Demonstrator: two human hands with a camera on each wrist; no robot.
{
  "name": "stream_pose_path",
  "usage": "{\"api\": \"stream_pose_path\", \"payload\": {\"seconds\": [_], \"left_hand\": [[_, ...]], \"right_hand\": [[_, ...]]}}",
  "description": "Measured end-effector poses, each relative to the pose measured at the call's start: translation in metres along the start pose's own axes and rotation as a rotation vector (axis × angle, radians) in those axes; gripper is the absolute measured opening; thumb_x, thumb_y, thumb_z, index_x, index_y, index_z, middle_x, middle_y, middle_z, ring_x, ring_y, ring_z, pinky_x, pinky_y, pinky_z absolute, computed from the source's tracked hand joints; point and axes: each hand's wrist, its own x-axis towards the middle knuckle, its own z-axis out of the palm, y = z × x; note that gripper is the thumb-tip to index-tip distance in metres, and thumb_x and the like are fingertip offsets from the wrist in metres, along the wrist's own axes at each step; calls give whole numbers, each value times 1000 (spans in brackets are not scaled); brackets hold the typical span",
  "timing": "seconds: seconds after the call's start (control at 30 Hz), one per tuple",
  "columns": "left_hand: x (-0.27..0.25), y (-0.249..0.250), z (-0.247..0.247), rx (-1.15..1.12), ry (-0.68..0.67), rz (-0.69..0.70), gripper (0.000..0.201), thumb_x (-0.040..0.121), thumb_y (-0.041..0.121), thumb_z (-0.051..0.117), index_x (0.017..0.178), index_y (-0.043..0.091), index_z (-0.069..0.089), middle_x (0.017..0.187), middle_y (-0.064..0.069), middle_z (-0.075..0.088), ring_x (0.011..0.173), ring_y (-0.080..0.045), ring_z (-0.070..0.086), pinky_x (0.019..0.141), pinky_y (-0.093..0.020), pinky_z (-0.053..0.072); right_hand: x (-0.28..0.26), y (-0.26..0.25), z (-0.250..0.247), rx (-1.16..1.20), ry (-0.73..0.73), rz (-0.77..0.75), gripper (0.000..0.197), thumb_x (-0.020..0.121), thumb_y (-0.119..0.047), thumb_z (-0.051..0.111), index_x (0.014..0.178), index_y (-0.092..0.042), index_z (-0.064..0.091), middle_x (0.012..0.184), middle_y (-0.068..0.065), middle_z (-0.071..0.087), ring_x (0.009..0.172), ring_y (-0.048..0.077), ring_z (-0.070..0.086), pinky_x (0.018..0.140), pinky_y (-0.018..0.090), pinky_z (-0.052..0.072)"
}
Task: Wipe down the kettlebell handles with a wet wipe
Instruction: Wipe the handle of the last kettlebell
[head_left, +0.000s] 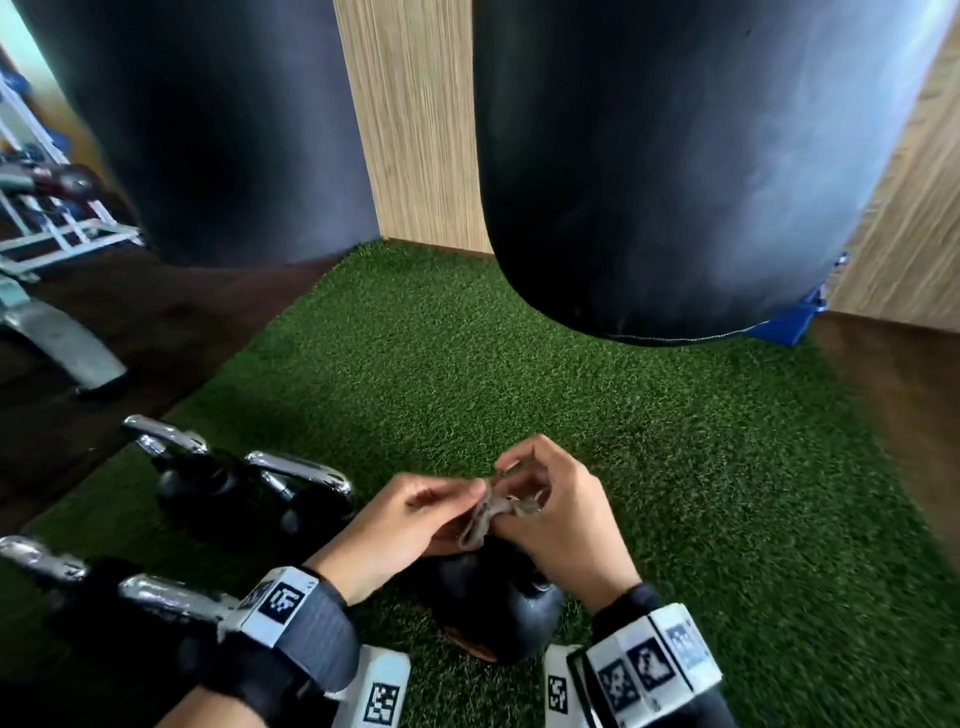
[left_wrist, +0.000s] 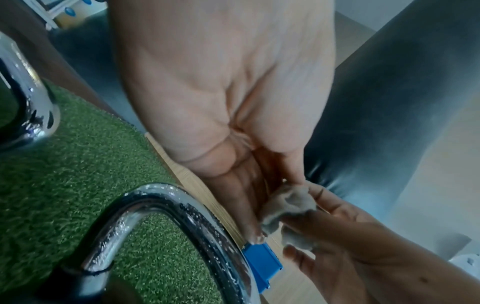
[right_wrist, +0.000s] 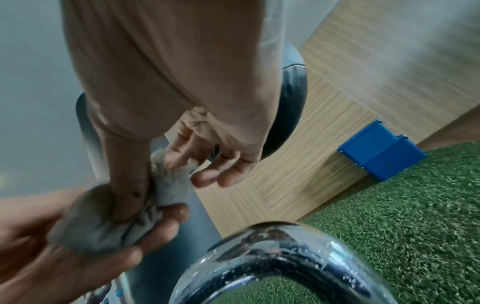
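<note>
Both hands hold a crumpled grey wet wipe (head_left: 485, 512) between them, above a black kettlebell (head_left: 498, 608) on the green turf. My left hand (head_left: 462, 501) pinches one end of the wipe (left_wrist: 288, 203) and my right hand (head_left: 522, 493) pinches the other end (right_wrist: 168, 189). The hands hide this kettlebell's handle in the head view. The wrist views show a chrome handle (left_wrist: 166, 205) (right_wrist: 285, 246) beaded with droplets just below the hands. Several more kettlebells with chrome handles (head_left: 301, 473) (head_left: 166, 436) (head_left: 171, 597) stand to the left.
Two black punching bags (head_left: 218, 130) (head_left: 675, 156) hang close ahead over the turf (head_left: 571, 395). A wooden wall (head_left: 410, 119) runs behind them. A blue box (head_left: 789, 317) lies at the wall's foot, right. A white rack (head_left: 47, 208) stands far left on dark floor.
</note>
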Motion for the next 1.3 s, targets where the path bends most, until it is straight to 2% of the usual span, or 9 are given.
{"api": "stream_pose_path", "payload": {"seconds": [0.13,0.37,0.53,0.63,0.73,0.93,1.03,1.17,1.3], "left_hand": [[3,-3,5,-10,-24,4,24,89,26,70,108,16,81,116,-11,76,100,-13,70,83,-28,60],[9,-8,1,46,-15,15,31,79,35,77,108,23,81,114,-3,77,107,-19,73,87,-31,61],[16,-18,1,359,324,401,32,87,38,72,117,24,76,90,13,80,82,0,73,77,-15,55],[20,-29,14,626,338,563,29,91,30,73,118,19,76,106,29,72,95,8,71,84,-10,55],[25,-35,20,967,272,671,29,94,24,73,121,17,74,117,15,73,106,3,70,99,-20,53],[31,-37,5,1201,316,662,25,95,29,66,116,20,78,109,10,77,107,-9,61,93,-22,51],[31,-39,-7,1117,445,647,20,94,26,68,109,20,80,103,12,78,102,-8,58,88,-23,49],[26,-48,-14,1158,322,691,32,102,32,55,130,28,70,123,20,71,117,-2,57,102,-20,47],[30,-58,-36,954,480,570,26,102,20,57,122,20,75,105,18,74,102,-7,66,98,-30,54]], "right_hand": [[0,4,6,-176,160,-53,51,60,-22,84,97,-35,52,86,-17,46,80,0,42,66,20,31],[-8,27,-34,-98,-199,184,141,39,-47,98,144,-60,4,126,-8,36,116,13,41,98,41,45],[-16,79,-37,-238,-214,569,102,65,-12,89,147,-29,32,122,7,57,93,14,63,73,27,59],[-23,110,-5,-267,-272,734,68,70,-21,89,132,-18,60,109,6,73,83,12,68,70,27,60],[-29,124,26,-250,-212,719,51,67,-33,89,114,-21,72,94,-3,74,87,15,68,77,27,57],[-36,129,45,-130,16,713,31,62,-41,91,63,-37,61,59,-25,58,59,-11,52,47,4,33],[-36,128,50,-130,47,702,30,64,-42,91,68,-34,62,59,-24,58,58,-11,52,50,4,33],[-35,131,51,-140,57,700,26,64,-42,91,76,-30,72,59,-24,56,57,-12,50,46,2,30],[-37,136,52,-106,84,699,29,62,-39,92,83,-26,76,65,-21,63,63,-9,55,48,5,33]]}}
